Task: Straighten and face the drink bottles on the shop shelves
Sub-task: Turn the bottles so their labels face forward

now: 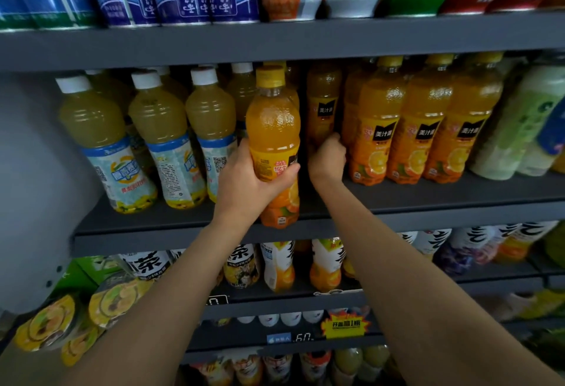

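Pale-yellow drinks, white caps: three front bottles. Left hand grips one orange juice bottle at the middle shelf edge, upright, label turned sideways. Right hand curls round a rear bottle. Three orange bottles face forward.

Single head-worn wide-angle view, facing forward and slightly downward, close to the dark grey metal shop shelves.
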Motion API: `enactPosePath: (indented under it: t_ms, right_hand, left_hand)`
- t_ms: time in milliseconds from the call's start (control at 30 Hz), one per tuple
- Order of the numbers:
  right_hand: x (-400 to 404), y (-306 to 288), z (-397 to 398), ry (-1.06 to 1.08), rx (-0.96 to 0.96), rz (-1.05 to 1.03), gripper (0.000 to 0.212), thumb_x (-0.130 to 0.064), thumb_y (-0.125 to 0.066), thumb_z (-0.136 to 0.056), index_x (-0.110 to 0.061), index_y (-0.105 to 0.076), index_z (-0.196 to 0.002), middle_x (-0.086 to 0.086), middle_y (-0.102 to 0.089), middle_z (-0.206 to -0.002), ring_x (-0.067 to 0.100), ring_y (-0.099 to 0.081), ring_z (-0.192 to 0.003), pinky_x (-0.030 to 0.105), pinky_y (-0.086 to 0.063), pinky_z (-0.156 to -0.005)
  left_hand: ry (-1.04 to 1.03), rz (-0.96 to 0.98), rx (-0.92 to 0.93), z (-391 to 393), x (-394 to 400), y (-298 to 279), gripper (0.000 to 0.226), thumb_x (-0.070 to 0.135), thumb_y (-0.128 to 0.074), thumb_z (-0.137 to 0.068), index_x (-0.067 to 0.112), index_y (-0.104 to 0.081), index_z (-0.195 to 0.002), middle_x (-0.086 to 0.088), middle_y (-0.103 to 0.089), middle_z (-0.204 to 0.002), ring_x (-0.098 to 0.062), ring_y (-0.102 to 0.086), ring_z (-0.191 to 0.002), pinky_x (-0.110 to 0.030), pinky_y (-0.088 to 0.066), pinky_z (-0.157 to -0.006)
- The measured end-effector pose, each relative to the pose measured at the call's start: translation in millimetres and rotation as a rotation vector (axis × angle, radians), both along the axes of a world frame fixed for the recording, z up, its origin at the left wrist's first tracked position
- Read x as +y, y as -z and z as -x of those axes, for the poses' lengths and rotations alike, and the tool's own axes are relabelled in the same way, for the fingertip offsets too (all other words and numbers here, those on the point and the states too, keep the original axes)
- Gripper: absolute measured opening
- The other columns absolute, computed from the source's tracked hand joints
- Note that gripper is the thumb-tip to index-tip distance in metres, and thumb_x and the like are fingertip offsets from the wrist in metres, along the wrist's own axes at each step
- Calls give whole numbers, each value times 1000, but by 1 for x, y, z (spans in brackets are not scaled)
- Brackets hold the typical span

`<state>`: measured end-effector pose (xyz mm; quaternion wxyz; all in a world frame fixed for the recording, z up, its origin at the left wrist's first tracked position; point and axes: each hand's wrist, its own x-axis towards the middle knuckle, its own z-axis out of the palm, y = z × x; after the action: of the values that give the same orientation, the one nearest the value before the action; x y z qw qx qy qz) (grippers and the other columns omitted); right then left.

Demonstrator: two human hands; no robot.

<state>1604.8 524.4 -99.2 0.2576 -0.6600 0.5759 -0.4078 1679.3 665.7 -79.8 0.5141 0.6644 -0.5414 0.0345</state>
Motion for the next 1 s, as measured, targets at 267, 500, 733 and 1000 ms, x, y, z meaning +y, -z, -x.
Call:
enactPosePath:
  t_ms: [267,500,733,1000]
  right_hand:
    - [36,-4,29,-645,-260,-158,40,-2,-58,-87,-7,-49,-125,11,-58,-123,19,-54,-113,30,-46,-93]
    - [28,-5,32,-882,-329,-334,40,-3,-60,-87,-20,-48,-121,-4,-56,-115,5,-53,-105,16,-48,-80]
    - [22,-1,43,-530,-215,-26,46,-10,-62,-88,-5,-46,-131,12,-56,-129,25,-51,-120,34,-42,-100]
    - [6,0,31,-224,-145,38,44,-3,-54,-91,2,-38,-131,20,-46,-135,33,-43,-127,33,-35,-101]
  left_hand:
    - [-9,4,9,0,-1,2,66,49,-74,-72,5,-52,-116,-9,-60,-107,-19,-57,-98,-24,-40,-78]
    - [-45,-4,-43,-1,1,0,56,40,-75,-73,4,-55,-112,-7,-64,-102,-7,-53,-89,-16,-39,-75]
    - [-74,-15,-16,4,-11,1,56,43,-74,-72,9,-56,-112,5,-57,-96,-7,-53,-87,-18,-38,-73]
    - [-93,-50,8,5,-28,3,56,46,-72,-74,9,-54,-112,-3,-62,-103,-7,-50,-88,-21,-38,-74]
